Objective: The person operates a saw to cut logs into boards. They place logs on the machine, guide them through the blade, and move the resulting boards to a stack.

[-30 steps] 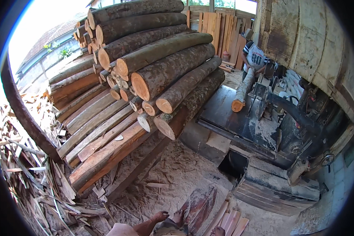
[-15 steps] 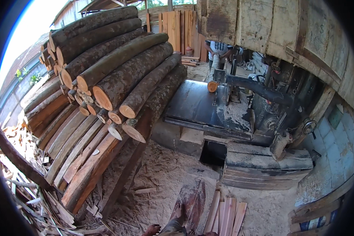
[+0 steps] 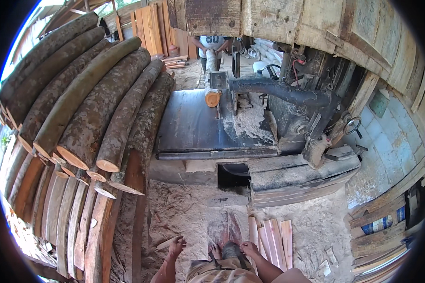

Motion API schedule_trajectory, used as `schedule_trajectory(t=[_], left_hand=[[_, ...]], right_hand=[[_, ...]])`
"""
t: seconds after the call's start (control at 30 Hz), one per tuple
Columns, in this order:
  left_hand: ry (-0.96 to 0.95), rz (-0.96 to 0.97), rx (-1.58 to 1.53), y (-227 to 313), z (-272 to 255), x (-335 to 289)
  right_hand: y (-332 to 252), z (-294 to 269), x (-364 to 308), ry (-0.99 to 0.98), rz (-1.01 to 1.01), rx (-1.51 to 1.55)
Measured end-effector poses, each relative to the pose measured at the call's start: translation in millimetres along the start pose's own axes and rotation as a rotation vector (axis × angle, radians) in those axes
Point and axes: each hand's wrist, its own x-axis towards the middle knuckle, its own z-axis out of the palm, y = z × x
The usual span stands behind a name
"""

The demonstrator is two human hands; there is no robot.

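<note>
My left hand (image 3: 176, 246) hangs low over the sawdust floor, its fingers loosely bent and apart, with nothing in it. Near my right thigh is my right hand (image 3: 249, 249), fingers slack and also bearing nothing. Ahead stands a sawmill machine with a dark flat metal table (image 3: 189, 127). A bark-covered log (image 3: 212, 98) lies on it lengthwise, its pale cut end toward me and beside a metal guide block (image 3: 218, 81). At the log's far end, a person in a light shirt (image 3: 213, 42) has both hands near or on it.
A tall stack of logs (image 3: 94, 113) fills the left side. Sawn boards (image 3: 272, 240) lie by my right leg. A floor pit (image 3: 233, 175) opens below the table, beside a timber base (image 3: 302, 177). A handwheel (image 3: 352, 125) juts out at right; wooden panels (image 3: 269, 23) hang overhead.
My view has swung right and down, so the log stack and machine sit farther left. Both my hands and forearms now show more fully. The log remains on the table by the guide block.
</note>
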Motion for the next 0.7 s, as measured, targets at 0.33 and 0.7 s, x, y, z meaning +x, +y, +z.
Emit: schedule_trajectory(t=[0.33,0.7], left_hand=[[-0.023,0.008,0.116,69,-11,104],[-0.108,-0.181,0.061,129,40,173]], right_hand=[[-57,-10,93,0.072,-0.067,-0.384],[-153,-69,211,-0.029,0.046,-0.252]])
